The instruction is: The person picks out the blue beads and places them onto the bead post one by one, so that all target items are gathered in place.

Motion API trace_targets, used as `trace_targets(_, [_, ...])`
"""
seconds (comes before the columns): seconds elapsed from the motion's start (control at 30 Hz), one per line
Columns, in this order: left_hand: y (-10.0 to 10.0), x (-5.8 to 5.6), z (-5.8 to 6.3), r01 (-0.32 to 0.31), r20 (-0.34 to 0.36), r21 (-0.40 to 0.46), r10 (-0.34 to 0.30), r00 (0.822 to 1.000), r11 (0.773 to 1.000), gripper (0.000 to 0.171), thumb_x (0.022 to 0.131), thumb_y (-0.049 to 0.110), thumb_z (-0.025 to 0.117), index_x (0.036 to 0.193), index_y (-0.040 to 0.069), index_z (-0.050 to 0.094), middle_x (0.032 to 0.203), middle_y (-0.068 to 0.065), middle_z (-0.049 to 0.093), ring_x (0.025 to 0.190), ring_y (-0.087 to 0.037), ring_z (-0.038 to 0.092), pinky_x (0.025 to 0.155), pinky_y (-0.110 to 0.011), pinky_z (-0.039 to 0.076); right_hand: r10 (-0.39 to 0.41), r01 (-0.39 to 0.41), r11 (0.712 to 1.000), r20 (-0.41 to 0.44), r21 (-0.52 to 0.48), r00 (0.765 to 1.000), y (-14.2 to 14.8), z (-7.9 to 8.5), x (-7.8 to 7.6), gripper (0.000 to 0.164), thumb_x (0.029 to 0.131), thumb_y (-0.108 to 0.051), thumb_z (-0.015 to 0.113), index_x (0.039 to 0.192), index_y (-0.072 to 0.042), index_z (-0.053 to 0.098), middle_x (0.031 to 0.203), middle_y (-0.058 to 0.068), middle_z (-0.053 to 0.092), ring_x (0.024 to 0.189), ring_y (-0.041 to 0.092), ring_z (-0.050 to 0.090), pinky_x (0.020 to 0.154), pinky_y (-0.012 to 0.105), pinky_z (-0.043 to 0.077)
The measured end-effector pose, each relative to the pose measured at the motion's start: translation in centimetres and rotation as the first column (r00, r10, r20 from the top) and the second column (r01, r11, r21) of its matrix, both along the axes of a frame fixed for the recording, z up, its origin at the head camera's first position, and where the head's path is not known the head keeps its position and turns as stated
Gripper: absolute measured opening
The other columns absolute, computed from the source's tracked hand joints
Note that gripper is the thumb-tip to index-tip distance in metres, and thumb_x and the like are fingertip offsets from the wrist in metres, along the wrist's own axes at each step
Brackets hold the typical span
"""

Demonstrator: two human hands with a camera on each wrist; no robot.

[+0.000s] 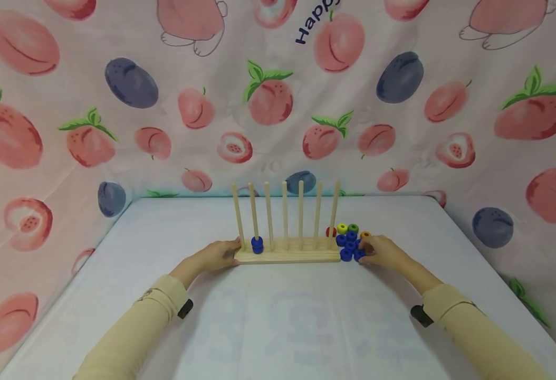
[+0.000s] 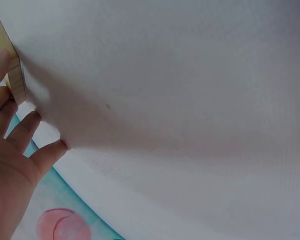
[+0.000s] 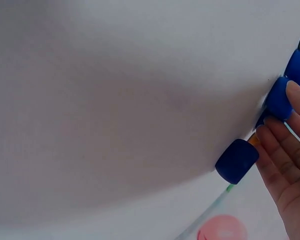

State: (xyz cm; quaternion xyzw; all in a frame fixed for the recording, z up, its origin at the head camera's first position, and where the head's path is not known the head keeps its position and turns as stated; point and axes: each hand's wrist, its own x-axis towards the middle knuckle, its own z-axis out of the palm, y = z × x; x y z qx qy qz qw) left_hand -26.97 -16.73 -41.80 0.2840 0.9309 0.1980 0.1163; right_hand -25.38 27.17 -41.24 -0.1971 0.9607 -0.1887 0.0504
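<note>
A wooden peg rack [image 1: 287,258] stands on the table, several upright dowels along its base. Two blue beads [image 1: 257,245] are stacked on its second peg from the left. My left hand [image 1: 217,255] holds the rack's left end, with the thumb [image 2: 1,65] against the wood and the other fingers spread beside it. At the opposite end, my right hand [image 1: 383,252] pinches a blue bead [image 3: 278,97] at the near side of a bead cluster. Another blue bead [image 3: 237,161] sits beside its outer fingers. Part of the cluster is hidden behind the hand.
Around the rack's right end lie more blue beads [image 1: 346,255], a red bead [image 1: 331,232], a yellow bead [image 1: 342,228], a green bead [image 1: 353,228] and an orange bead [image 1: 365,235]. A white cloth covers the table [image 1: 278,322]. A fruit-print curtain [image 1: 268,31] hangs behind and at both sides.
</note>
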Motion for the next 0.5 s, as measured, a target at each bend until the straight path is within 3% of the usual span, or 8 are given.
trace_targets(0.2, [-0.11, -0.09, -0.01, -0.006, 0.009, -0.007, 0.006, 1.000, 1.000, 0.054, 0.091, 0.018, 0.062, 0.136, -0.005, 0.043, 0.145, -0.023, 0.036, 0.133, -0.043, 0.036, 0.112, -0.054, 0.028, 0.016, -0.016, 1.000, -0.011, -0.019, 1.000, -0.07, 0.19, 0.08, 0.025, 0.076, -0.010, 0.076, 0.092, 0.004, 0.062, 0.082, 0.008, 0.064, 0.075, 0.016, 0.058, 0.068, 0.031, 0.053])
trace_targets(0.5, [-0.21, -0.09, -0.31, -0.014, 0.026, 0.024, 0.013, 1.000, 1.000, 0.054, 0.091, 0.019, 0.062, 0.136, -0.004, 0.043, 0.145, -0.022, 0.036, 0.134, -0.043, 0.035, 0.113, -0.055, 0.027, 0.060, -0.061, 0.995, -0.012, -0.080, 0.998, -0.09, 0.56, 0.20, 0.025, 0.077, -0.012, 0.076, 0.091, 0.000, 0.058, 0.085, 0.008, 0.067, 0.081, 0.020, 0.064, 0.075, 0.038, 0.057])
